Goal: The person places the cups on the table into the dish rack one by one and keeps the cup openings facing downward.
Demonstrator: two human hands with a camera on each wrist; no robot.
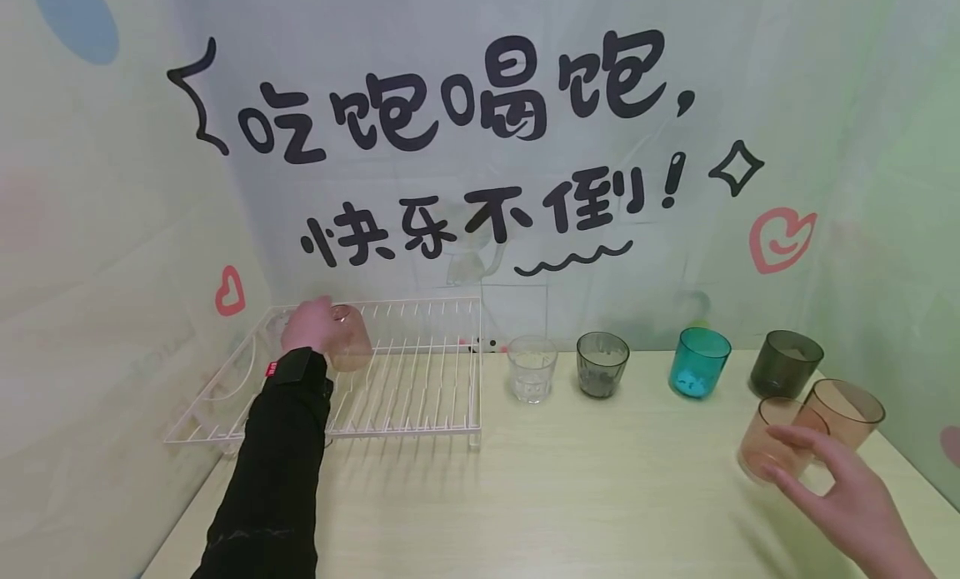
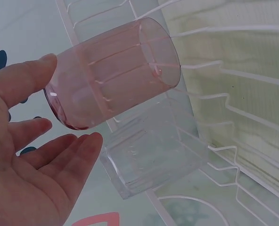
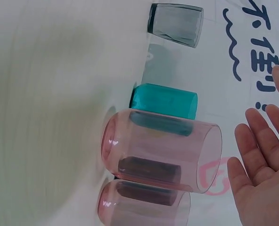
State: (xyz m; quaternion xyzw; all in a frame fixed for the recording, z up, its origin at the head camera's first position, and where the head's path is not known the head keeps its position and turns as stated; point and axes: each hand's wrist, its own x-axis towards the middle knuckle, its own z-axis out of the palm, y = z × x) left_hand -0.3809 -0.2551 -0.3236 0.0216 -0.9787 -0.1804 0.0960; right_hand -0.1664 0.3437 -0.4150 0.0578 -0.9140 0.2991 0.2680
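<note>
My left hand (image 1: pixel 306 327) is at a pink glass (image 1: pixel 351 344) that stands upside down on the white wire dish rack (image 1: pixel 420 431). In the left wrist view its thumb overlaps the base of that glass, while the other fingers lie loosely below it. A clear faceted glass (image 2: pixel 153 153) is beside the pink one in the rack. Over the table on the right, my right hand (image 1: pixel 851 491) spreads its thumb and fingers near the rim of an upright pink glass (image 1: pixel 772 454). The right wrist view shows a gap between this hand (image 3: pixel 266 160) and the glass.
A second pink glass (image 1: pixel 851 408) stands close behind the nearer one. Along the back stand a dark grey glass (image 1: pixel 783 366), a teal glass (image 1: pixel 699 364), a smoky grey glass (image 1: pixel 602 366) and a clear glass (image 1: pixel 532 371). A printed cloth (image 1: pixel 450 29) hangs around the table.
</note>
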